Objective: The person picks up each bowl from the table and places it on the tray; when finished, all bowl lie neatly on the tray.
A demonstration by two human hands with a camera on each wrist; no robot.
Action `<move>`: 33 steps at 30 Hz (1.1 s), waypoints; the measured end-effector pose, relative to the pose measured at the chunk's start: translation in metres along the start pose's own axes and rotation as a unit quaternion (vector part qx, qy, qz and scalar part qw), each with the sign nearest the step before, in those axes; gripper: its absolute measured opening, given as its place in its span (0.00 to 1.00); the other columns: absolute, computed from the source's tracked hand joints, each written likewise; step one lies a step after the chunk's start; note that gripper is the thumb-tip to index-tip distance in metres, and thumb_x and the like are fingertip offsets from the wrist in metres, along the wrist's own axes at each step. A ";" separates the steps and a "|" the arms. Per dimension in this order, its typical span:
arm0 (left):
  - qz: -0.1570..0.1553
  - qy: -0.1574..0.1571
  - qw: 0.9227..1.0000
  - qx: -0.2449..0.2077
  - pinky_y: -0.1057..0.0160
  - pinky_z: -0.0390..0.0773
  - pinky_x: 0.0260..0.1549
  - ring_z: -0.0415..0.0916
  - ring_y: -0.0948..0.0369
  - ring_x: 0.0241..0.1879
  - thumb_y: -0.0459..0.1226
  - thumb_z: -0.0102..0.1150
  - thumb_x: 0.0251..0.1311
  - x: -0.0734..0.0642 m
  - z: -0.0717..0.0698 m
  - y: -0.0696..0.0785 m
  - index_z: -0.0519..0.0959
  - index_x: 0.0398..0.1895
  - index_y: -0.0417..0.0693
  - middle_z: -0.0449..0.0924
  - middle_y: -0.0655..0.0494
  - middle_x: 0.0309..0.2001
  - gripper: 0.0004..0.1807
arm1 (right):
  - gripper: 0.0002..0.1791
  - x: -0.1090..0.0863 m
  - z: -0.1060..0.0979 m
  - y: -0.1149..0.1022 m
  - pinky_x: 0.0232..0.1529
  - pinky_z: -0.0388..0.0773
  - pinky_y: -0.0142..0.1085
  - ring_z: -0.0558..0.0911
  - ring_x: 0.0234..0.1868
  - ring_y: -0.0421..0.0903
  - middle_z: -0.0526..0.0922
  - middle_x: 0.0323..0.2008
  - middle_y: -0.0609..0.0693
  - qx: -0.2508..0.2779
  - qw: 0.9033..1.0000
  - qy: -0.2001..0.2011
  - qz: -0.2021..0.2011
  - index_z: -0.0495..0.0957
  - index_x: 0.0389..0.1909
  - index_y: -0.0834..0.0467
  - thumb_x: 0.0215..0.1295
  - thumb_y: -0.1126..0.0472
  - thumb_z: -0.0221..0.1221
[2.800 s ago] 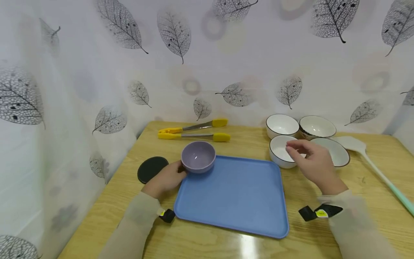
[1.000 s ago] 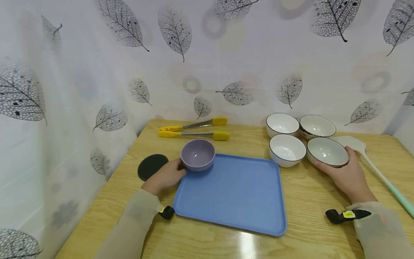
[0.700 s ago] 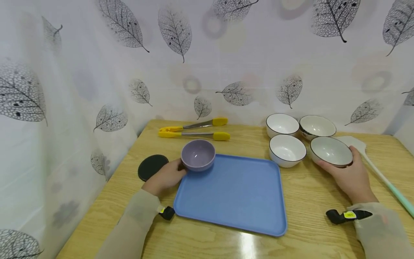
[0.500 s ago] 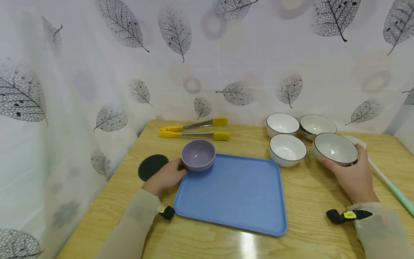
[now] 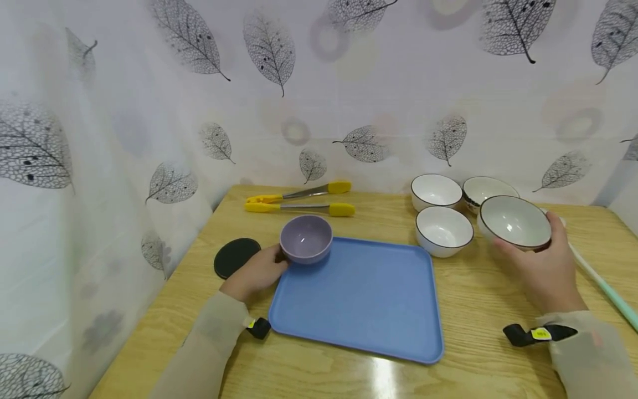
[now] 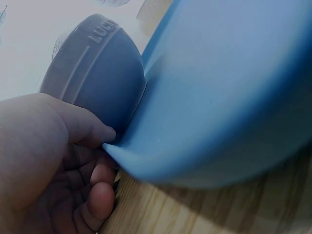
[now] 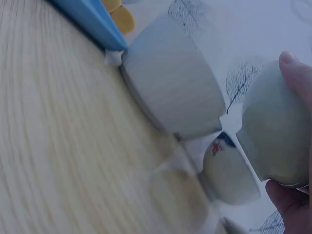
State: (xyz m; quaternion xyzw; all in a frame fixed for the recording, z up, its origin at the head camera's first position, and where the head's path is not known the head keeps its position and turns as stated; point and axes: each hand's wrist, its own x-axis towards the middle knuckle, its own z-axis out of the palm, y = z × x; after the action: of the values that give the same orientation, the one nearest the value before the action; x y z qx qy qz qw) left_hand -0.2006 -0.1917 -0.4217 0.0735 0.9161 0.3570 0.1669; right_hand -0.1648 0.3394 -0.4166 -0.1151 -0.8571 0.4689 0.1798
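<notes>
My left hand [image 5: 256, 272] pinches the rim of the blue tray [image 5: 359, 302] at its left side, thumb above and fingers curled below, as the left wrist view shows. Close by that thumb, a purple bowl [image 5: 305, 239] sits on the tray's back left corner. In my right hand [image 5: 550, 274] is a white bowl with a dark rim [image 5: 513, 224], gripped by its sides. The right wrist view shows this bowl [image 7: 278, 126] raised above the table, thumb and fingers [image 7: 297, 75] on opposite sides. A white bowl [image 5: 443, 230] stands just left of it.
Two more bowls, one plain white [image 5: 436, 189] and one patterned outside [image 5: 488, 188], stand at the back. A spatula with a green handle [image 5: 615, 302] lies far right. Yellow-tipped tongs [image 5: 304, 208] lie behind the purple bowl, and a black round disc [image 5: 236, 257] lies left.
My right hand came from above the bowls, took hold of the front right one and lifted it off the table, slightly rightward. My left hand, the tray and the purple bowl stayed put.
</notes>
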 end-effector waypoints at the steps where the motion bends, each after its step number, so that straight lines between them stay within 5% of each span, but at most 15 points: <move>1: 0.001 0.001 1.000 0.002 0.43 0.62 0.69 0.62 0.50 0.72 0.43 0.49 0.73 0.000 0.000 0.000 0.62 0.77 0.49 0.67 0.49 0.72 0.30 | 0.57 0.000 0.000 -0.004 0.63 0.59 0.21 0.62 0.69 0.45 0.57 0.75 0.58 0.004 1.000 0.003 -0.014 0.44 0.81 0.43 0.59 0.54 0.72; 7: 0.001 0.007 1.000 0.017 0.43 0.63 0.69 0.63 0.50 0.71 0.44 0.50 0.73 0.001 0.000 0.001 0.63 0.76 0.49 0.67 0.49 0.72 0.30 | 0.57 -0.006 0.008 -0.031 0.45 0.66 0.13 0.70 0.54 0.35 0.64 0.65 0.52 0.026 0.994 -0.014 -0.105 0.54 0.78 0.46 0.51 0.64 0.76; 17: -0.005 0.009 1.000 0.008 0.43 0.63 0.69 0.64 0.50 0.71 0.44 0.50 0.73 -0.001 0.000 0.003 0.63 0.76 0.48 0.68 0.49 0.71 0.30 | 0.63 -0.036 0.034 -0.074 0.49 0.68 0.14 0.69 0.57 0.32 0.61 0.69 0.60 0.081 0.979 -0.098 -0.160 0.47 0.81 0.50 0.48 0.73 0.75; 26: -0.003 0.009 1.000 0.002 0.44 0.63 0.69 0.63 0.51 0.71 0.43 0.50 0.73 -0.002 -0.001 0.002 0.63 0.76 0.49 0.68 0.49 0.71 0.30 | 0.66 -0.063 0.067 -0.097 0.50 0.75 0.20 0.72 0.57 0.33 0.61 0.69 0.61 0.151 0.942 -0.233 -0.188 0.45 0.81 0.56 0.45 0.77 0.75; 33: 0.005 0.006 1.000 0.006 0.44 0.63 0.69 0.64 0.51 0.71 0.43 0.50 0.73 0.000 -0.001 0.002 0.63 0.76 0.49 0.68 0.49 0.71 0.30 | 0.65 -0.081 0.097 -0.102 0.50 0.78 0.26 0.74 0.60 0.39 0.62 0.70 0.61 0.174 0.920 -0.310 -0.166 0.45 0.80 0.59 0.45 0.70 0.78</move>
State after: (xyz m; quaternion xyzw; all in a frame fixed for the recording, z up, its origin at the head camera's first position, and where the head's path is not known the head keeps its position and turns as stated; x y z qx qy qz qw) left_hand -0.2006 -0.1915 -0.4194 0.0766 0.9187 0.3531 0.1593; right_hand -0.1345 0.1815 -0.3941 0.2131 -0.7818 0.5860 -0.0024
